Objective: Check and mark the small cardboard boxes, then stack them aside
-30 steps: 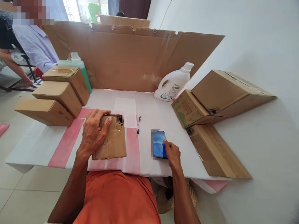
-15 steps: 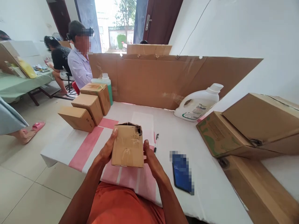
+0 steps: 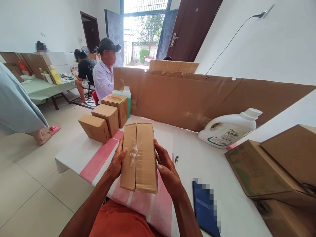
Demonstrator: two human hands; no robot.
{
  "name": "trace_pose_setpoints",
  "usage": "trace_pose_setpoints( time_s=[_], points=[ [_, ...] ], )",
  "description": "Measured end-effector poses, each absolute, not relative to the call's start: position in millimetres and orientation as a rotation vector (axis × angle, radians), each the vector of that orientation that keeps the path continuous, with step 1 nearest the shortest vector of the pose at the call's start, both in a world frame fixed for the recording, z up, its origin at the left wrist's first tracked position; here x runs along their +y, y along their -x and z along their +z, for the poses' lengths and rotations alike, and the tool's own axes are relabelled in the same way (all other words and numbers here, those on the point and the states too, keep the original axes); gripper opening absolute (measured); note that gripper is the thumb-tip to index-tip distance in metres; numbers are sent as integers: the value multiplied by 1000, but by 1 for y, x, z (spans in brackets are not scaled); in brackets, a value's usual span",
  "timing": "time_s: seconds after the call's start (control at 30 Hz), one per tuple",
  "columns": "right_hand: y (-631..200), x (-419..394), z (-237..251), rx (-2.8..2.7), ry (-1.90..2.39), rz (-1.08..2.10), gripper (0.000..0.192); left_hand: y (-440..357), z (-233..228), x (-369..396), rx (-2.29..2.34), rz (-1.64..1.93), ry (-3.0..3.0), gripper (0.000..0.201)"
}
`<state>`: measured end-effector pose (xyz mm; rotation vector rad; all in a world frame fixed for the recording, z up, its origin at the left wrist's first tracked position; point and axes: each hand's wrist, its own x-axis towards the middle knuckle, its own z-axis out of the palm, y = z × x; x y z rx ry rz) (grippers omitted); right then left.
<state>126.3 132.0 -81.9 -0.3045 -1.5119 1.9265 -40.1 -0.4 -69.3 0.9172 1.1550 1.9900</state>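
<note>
Head view: a small cardboard box (image 3: 139, 157), its flaps shut and taped along the centre seam, contents hidden, is held above the near edge of the pink-striped table (image 3: 98, 158). Left hand (image 3: 118, 161) and right hand (image 3: 168, 169) clasp its opposite sides, fingers curled. Three closed cartons (image 3: 105, 120) sit left, before a green bottle (image 3: 124, 95). White detergent jug (image 3: 228, 128), pen (image 3: 176, 161) and phone (image 3: 206, 209) lie right.

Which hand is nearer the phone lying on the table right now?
Right. The right hand grips the box just left of the phone; the left hand is on the box's far side.
</note>
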Motion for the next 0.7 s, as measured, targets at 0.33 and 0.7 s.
trace_pose_setpoints(
  time_s=[0.33,0.7],
  points=[
    [-134,122,-119,-1586,619,1914,49,32,-105,-19,1534,1764,-971,100],
    [-62,95,-71,-2119,207,1972,46,40,-107,-86,2172,1812,-979,89]
  ],
)
